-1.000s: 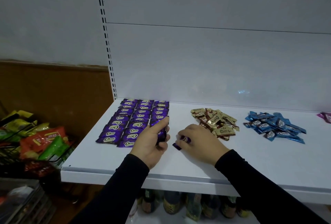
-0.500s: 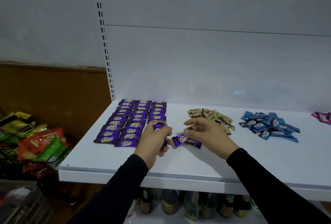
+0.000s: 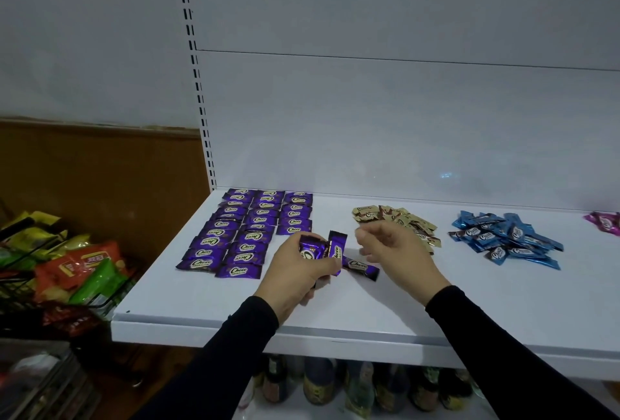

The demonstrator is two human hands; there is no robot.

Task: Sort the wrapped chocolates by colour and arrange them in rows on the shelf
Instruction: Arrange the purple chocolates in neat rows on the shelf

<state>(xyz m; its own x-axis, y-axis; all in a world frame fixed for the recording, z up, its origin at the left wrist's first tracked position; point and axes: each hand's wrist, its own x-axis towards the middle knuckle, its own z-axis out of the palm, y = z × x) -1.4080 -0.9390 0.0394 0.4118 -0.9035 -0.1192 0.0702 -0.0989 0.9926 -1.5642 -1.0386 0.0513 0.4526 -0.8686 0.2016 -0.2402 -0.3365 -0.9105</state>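
While a small bundle of glossy purple foil-wrapped chocolates (image 3: 320, 251) is gripped in the left hand (image 3: 295, 272) above the white metal shelf (image 3: 369, 315), the right hand (image 3: 391, 253) hovers loosely curled, nothing held. One purple chocolate (image 3: 360, 267) lies between; the third purple row (image 3: 295, 215) may be skewed if wrappers slip.

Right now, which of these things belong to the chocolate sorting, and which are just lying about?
Part of the job:
purple chocolates in rows
purple chocolates held in the left hand
gold pile
blue pile
pink wrappers
white shelf

Just lying about:
snack bags in a wire basket
bottles below
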